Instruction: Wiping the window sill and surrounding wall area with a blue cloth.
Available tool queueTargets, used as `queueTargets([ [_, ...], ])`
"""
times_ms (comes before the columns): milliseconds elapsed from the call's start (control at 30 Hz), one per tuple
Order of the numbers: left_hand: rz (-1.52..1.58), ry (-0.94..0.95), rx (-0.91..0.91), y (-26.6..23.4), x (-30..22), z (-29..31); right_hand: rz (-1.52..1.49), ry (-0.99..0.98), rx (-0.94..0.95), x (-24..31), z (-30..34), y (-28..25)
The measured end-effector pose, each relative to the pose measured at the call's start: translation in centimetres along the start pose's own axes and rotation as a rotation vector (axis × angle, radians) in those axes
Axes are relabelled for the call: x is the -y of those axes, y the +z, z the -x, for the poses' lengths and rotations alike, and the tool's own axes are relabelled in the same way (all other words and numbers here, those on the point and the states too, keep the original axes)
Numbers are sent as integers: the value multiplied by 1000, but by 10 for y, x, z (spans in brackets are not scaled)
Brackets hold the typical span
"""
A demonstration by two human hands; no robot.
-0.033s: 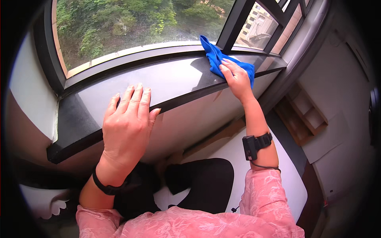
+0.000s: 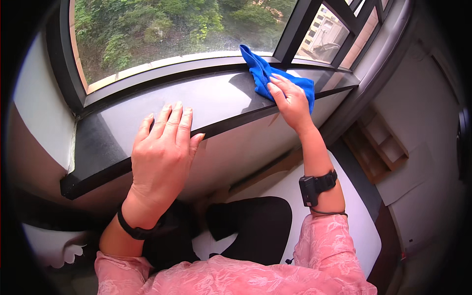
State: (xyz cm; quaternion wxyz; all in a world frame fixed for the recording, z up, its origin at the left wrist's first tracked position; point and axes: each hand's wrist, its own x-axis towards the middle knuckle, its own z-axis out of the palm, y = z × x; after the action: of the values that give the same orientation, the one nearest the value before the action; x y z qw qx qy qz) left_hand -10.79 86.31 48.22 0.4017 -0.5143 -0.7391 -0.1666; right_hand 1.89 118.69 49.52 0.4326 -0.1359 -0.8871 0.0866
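My right hand (image 2: 291, 102) presses a bunched blue cloth (image 2: 261, 73) onto the dark, glossy windowsill (image 2: 223, 96), toward its right end. One corner of the cloth rises against the lower window frame, and the rest spreads out past my fingers. Part of it is hidden under the hand. Farther left, my left hand (image 2: 164, 147) rests with its fingers stretched out flat on the sill and its thumb at the front edge. Nothing is in that hand. Bright light reflects off the sill between the two hands.
Behind the sill stands a dark-framed window (image 2: 172, 34), with trees outside. A grey pipe or column (image 2: 381, 54) rises at the sill's right end. Below right are an open wooden shelf box (image 2: 376, 142) and a white surface (image 2: 339, 196) beside my legs.
My right hand and the blue cloth have slid slightly left along the sill. My left hand stays at the same place on it. The whole view has shifted a little.
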Motion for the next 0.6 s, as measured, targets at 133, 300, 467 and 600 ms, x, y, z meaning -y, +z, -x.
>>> queueTargets([
  [133, 29, 8, 36, -9, 7, 3, -80, -246, 11, 128, 16, 32],
  [300, 189, -8, 165, -53, 33, 17, -90, -342, -118, 191, 30, 59],
  [467, 172, -130, -105, -96, 51, 43, -163, -455, -114, 252, 48, 81],
  [600, -24, 25, 114, -92, 63, 48, -279, -542, -97, 280, 59, 108],
])
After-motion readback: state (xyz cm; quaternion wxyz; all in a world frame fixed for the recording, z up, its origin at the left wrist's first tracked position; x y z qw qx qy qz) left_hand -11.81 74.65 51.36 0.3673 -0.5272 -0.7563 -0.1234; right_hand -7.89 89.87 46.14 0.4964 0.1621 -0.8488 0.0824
